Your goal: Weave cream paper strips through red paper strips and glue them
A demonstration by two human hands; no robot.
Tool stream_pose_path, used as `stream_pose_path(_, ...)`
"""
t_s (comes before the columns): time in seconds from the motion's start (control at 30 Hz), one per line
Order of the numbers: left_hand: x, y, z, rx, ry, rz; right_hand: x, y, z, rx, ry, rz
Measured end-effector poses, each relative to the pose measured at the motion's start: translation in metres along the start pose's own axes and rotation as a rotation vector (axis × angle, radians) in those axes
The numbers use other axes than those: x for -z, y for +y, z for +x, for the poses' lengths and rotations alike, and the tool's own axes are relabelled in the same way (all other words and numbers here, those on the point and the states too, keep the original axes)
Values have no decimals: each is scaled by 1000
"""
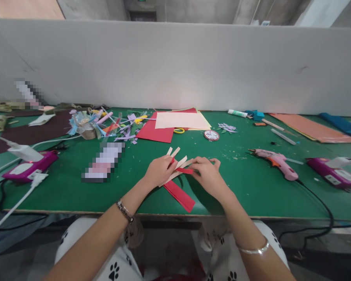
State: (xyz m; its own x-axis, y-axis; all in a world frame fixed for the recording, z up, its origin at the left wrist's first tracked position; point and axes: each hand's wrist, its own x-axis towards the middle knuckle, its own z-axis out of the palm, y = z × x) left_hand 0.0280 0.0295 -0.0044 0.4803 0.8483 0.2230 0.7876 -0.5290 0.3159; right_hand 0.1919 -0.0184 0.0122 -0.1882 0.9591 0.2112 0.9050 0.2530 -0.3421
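My left hand (159, 169) and my right hand (207, 175) rest close together on the green table (76, 195), near its front edge. Between them lie several beige paper strips (178, 162), fanned out, crossed by narrow red paper strips (185, 170). The left hand's fingers are closed on the left ends of the beige strips. My right hand pinches the right end of a red strip. A wider red paper piece (179, 195) lies flat just in front of the hands, partly under them.
Red and cream paper sheets (169, 125) lie behind the hands, with yellow-handled scissors (179, 130) and a round badge (211, 135). A pink glue gun (276, 162) lies at right, purple devices (333, 171) at both sides. Paper scraps (111, 125) clutter the back left. A grey partition (175, 66) stands behind.
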Motion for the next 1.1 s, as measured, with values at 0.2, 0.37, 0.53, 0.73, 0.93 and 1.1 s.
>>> stream_pose_path(0.2,-5,0,-1,-47,2,25,2,-1,-4,36,59,-36)
stream_pose_path(0.37,-7,1,-1,-48,21,40,3,1,-6,87,111,-6)
stream_pose_path(0.53,-8,1,0,-68,20,51,7,3,-7,193,26,29)
stream_pose_path(0.73,-7,2,0,-68,9,54,11,6,-8,205,-17,38)
stream_pose_path(0.93,-7,2,-1,-74,11,37,8,10,-6,191,-68,52)
stream_pose_path(1.1,-5,1,-1,-103,1,-5,9,9,-5,195,-78,59)
